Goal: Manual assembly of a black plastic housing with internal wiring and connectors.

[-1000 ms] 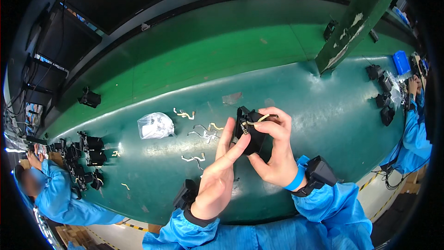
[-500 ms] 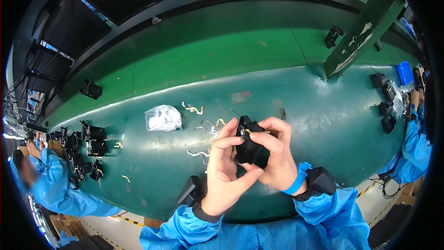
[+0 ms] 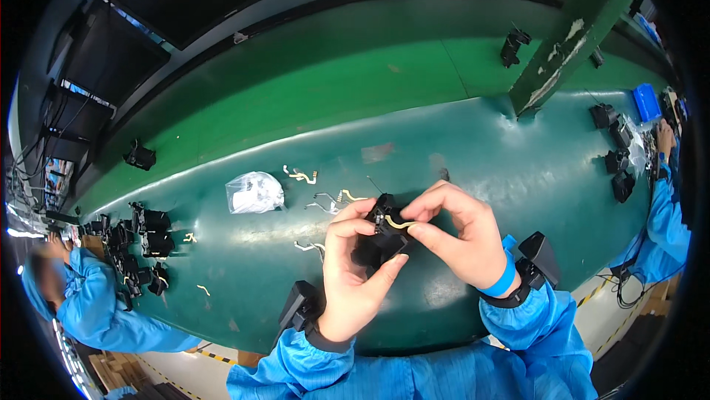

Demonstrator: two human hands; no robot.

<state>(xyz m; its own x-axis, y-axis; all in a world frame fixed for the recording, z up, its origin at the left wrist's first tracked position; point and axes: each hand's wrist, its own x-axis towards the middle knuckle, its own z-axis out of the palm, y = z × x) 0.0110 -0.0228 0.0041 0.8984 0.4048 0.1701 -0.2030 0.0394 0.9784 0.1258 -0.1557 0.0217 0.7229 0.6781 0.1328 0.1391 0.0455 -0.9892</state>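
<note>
My left hand [image 3: 347,274] grips a black plastic housing [image 3: 379,249] between thumb and fingers, a thin wire sticking up behind it. From the housing's upper part runs a curved yellow flat flex cable [image 3: 399,224]. Its right end is pinched between the thumb and forefinger of my right hand [image 3: 470,237]. How the cable's left end meets the housing is too small to make out. Just left of my hands, on the green table [image 3: 503,156], lie loose yellow flex cables [image 3: 302,176] and a whitish one [image 3: 307,246].
A clear plastic bag [image 3: 255,193] with white contents lies left of the cables. Many black housings [image 3: 155,243] cluster at the left beside a co-worker in blue [image 3: 103,304]. More housings [image 3: 617,160], a blue bin [image 3: 646,103] and another worker's sleeve [image 3: 668,230] are at the right. A green post [image 3: 573,38] rises from the table.
My right hand has drawn back rightward from the housing, with the cable's end in its pinch. The yellow cable now shows stretched between both hands. My left hand still holds the housing.
</note>
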